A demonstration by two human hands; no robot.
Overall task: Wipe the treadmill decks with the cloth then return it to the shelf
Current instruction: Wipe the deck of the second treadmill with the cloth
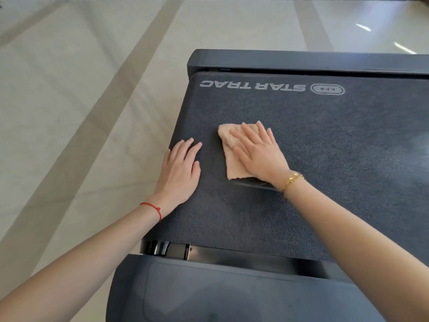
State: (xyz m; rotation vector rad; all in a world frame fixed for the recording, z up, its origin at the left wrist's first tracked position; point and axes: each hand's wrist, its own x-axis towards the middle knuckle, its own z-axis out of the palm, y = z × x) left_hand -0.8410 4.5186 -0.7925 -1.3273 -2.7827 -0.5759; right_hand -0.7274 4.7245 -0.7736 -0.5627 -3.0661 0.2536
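Observation:
A dark textured treadmill deck with a white "STAR TRAC" logo fills the middle and right of the view. A beige cloth lies flat on the belt near its left side. My right hand presses flat on the cloth with straight, spread fingers; a gold bracelet is on that wrist. My left hand rests flat on the bare belt at its left edge, a little left of the cloth and not touching it; a red string is on that wrist.
The treadmill's dark plastic side rail runs along the far side and another dark cover sits close below me. Pale tiled floor with darker stripes lies to the left. No shelf is in view.

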